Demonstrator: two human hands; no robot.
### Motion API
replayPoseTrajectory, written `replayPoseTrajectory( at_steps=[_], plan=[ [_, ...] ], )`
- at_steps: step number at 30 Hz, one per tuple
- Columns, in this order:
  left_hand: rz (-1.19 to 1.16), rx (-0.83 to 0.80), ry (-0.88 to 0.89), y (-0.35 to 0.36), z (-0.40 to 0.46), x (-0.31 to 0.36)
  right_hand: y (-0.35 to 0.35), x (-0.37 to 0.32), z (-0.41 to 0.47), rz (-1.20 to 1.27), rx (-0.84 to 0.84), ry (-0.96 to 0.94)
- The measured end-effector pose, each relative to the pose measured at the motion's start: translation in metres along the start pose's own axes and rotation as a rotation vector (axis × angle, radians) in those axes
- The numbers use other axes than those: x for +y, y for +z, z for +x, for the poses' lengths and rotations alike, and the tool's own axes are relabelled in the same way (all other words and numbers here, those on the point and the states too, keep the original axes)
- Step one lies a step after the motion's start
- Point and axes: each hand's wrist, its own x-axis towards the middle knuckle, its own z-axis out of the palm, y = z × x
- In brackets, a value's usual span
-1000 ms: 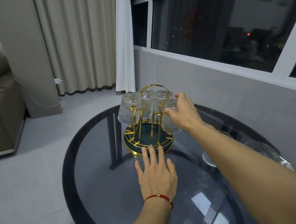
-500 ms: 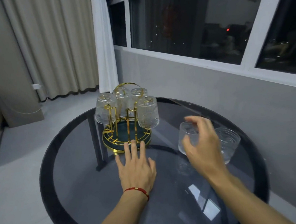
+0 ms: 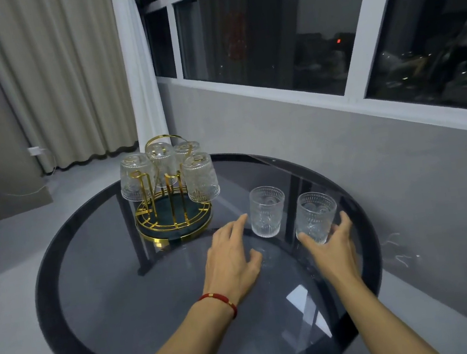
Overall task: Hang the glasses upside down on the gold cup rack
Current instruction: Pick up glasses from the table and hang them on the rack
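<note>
The gold cup rack (image 3: pixel 172 214) with a dark green base stands on the far left of the round glass table (image 3: pixel 98 283). Several textured glasses hang upside down on it, the nearest one (image 3: pixel 200 178) on its right side. Two more glasses stand upright on the table: one (image 3: pixel 266 211) in the middle, one (image 3: pixel 314 216) further right. My right hand (image 3: pixel 333 248) curls around the base of the right glass, thumb on its left and fingers on its right. My left hand (image 3: pixel 231 257) lies open just left of the middle glass, apart from it.
A grey wall with a dark window runs close behind the table on the right. Beige curtains and a white cable hang at the back left. Grey floor surrounds the table; the table's dark legs show through the glass.
My right hand left the rack, passed the middle glass and now cups the right glass. My left hand slid right from the rack's base. The view swung right.
</note>
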Motion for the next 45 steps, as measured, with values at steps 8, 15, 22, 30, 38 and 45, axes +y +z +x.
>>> replayPoseTrajectory(
  at_steps=[8, 15, 22, 30, 38, 45],
  plan=[
    [-0.075, -0.026, -0.044, 0.001, -0.007, 0.005, 0.003, 0.003, 0.007, -0.096, 0.062, -0.025],
    [-0.314, -0.089, -0.001, -0.016, -0.007, 0.017, -0.019, -0.003, -0.023, 0.061, -0.009, -0.231],
    [-0.581, -0.251, 0.014, -0.045, -0.014, 0.009, -0.017, -0.025, -0.070, 0.083, -0.302, -0.441],
    [-0.647, -0.010, -0.145, -0.085, -0.012, -0.032, 0.049, -0.054, -0.100, 0.530, -0.627, -0.096],
    [-0.833, 0.021, -0.248, -0.106, -0.007, -0.077, 0.098, -0.108, -0.097, 0.716, -0.676, 0.075],
    [-0.204, 0.058, -0.245, -0.093, -0.001, -0.126, 0.112, -0.187, -0.078, 0.137, -0.350, -0.504]
  ],
)
